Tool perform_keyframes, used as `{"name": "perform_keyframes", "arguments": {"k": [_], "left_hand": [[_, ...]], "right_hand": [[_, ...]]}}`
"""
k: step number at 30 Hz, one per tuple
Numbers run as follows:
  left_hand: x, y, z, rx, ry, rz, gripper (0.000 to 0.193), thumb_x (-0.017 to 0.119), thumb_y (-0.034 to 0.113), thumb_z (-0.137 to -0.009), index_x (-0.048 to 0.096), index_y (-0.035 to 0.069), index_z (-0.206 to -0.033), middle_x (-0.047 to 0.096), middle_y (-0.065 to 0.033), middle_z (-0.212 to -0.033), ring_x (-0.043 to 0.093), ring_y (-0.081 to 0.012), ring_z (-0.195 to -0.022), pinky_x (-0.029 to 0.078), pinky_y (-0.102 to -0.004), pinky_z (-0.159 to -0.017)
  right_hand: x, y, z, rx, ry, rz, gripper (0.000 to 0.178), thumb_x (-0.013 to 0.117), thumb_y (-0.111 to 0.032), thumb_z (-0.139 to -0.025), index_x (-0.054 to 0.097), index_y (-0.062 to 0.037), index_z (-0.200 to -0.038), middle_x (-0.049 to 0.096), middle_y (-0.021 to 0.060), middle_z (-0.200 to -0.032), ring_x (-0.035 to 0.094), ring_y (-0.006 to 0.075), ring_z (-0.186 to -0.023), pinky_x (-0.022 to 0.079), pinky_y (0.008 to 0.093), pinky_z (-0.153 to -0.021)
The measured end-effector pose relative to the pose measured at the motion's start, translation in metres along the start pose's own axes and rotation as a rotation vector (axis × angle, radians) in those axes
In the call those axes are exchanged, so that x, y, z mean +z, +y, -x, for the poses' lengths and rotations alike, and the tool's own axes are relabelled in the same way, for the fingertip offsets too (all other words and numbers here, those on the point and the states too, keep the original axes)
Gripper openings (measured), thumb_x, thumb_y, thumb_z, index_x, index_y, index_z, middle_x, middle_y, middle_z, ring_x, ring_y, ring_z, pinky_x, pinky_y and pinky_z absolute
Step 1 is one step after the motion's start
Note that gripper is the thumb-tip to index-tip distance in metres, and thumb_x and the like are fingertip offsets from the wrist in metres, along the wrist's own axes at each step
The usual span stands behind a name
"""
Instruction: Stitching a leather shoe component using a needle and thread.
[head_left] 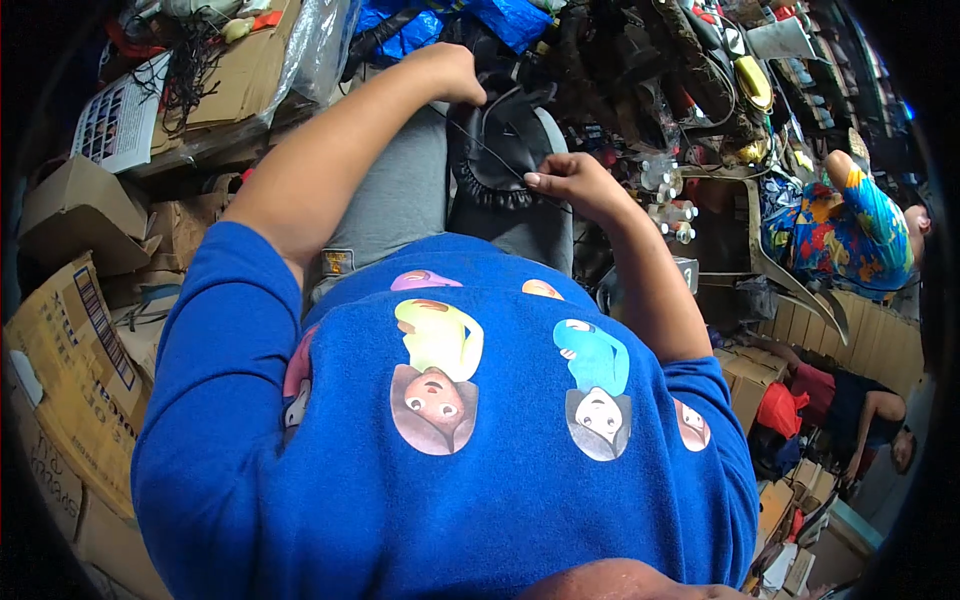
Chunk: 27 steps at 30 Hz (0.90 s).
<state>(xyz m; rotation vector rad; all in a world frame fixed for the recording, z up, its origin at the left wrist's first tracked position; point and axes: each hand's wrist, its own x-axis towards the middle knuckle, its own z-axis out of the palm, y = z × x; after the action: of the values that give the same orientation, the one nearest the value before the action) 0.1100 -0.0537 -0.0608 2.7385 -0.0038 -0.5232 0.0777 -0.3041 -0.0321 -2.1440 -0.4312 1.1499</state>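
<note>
A black, shiny leather-like shoe piece (497, 150) with a gathered, ridged edge lies over my lap between my knees. At its far end is my left hand (458, 75), closed, with the back of the hand hiding what the fingers hold. My right hand (577, 185) is at the piece's near right edge, thumb and forefinger pinched on a thin dark thread (497, 158). From there the thread runs up across the piece toward my left hand. A loop of cord curves over the piece near the left hand.
Cardboard boxes (80, 215) are stacked on the left, below a cardboard surface with tangled black cords (190, 85). Clear plastic bottles (672, 200) stand right of my knee, near a wooden frame (755, 225). Two people (838, 228) are at the far right.
</note>
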Motion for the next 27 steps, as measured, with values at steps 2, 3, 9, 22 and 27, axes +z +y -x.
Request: {"name": "perform_keyframes", "arguments": {"k": [2, 3, 9, 22, 27], "left_hand": [[0.0, -0.021, -0.001, 0.028, 0.093, 0.169, 0.034, 0.065, 0.031, -0.062, 0.069, 0.004, -0.083, 0.066, -0.0177, -0.077, 0.064, -0.0311, -0.072, 0.051, -0.0392, -0.068], [0.0, -0.023, 0.005, 0.057, 0.205, 0.25, 0.03, 0.065, 0.027, -0.063, 0.068, 0.003, -0.08, 0.065, -0.018, -0.076, 0.064, -0.0307, -0.072, 0.05, -0.0389, -0.069], [0.021, -0.012, 0.006, -0.034, 0.379, 0.148, 0.022, 0.063, 0.022, -0.066, 0.067, 0.006, -0.08, 0.065, -0.014, -0.083, 0.063, -0.0307, -0.081, 0.049, -0.04, -0.073], [0.049, 0.041, 0.074, 0.721, 0.135, 0.083, 0.037, 0.067, 0.042, -0.076, 0.058, 0.007, -0.083, 0.057, -0.0099, -0.081, 0.06, -0.0306, -0.078, 0.048, -0.0406, -0.07], [0.065, 0.047, 0.081, 0.718, 0.246, 0.154, 0.032, 0.064, 0.038, -0.079, 0.057, 0.007, -0.081, 0.055, -0.0108, -0.076, 0.059, -0.0311, -0.074, 0.047, -0.0411, -0.066]], "right_hand": [[0.005, 0.012, 0.013, 0.023, 0.139, -0.174, 0.031, 0.067, -0.036, -0.083, 0.061, -0.0057, -0.075, 0.053, -0.0043, -0.066, 0.043, 0.0051, -0.059, 0.035, 0.0225, -0.053], [0.01, 0.026, 0.016, -0.003, 0.196, -0.224, 0.032, 0.064, -0.036, -0.085, 0.061, -0.0062, -0.075, 0.052, -0.0052, -0.065, 0.042, 0.0046, -0.058, 0.033, 0.0224, -0.052], [0.035, 0.027, 0.021, 0.051, 0.362, -0.502, 0.027, 0.063, -0.034, -0.086, 0.059, -0.0079, -0.08, 0.047, -0.0079, -0.065, 0.038, 0.0028, -0.061, 0.03, 0.0209, -0.054], [0.012, 0.027, -0.004, -0.113, 0.26, -0.16, 0.026, 0.065, -0.029, -0.085, 0.059, -0.0034, -0.08, 0.054, -0.0025, -0.064, 0.045, 0.006, -0.059, 0.036, 0.024, -0.051], [0.001, 0.031, -0.01, -0.136, 0.237, -0.04, 0.027, 0.065, -0.028, -0.084, 0.06, -0.0018, -0.081, 0.056, 0.0029, -0.065, 0.049, 0.0084, -0.062, 0.042, 0.0273, -0.056]]}}
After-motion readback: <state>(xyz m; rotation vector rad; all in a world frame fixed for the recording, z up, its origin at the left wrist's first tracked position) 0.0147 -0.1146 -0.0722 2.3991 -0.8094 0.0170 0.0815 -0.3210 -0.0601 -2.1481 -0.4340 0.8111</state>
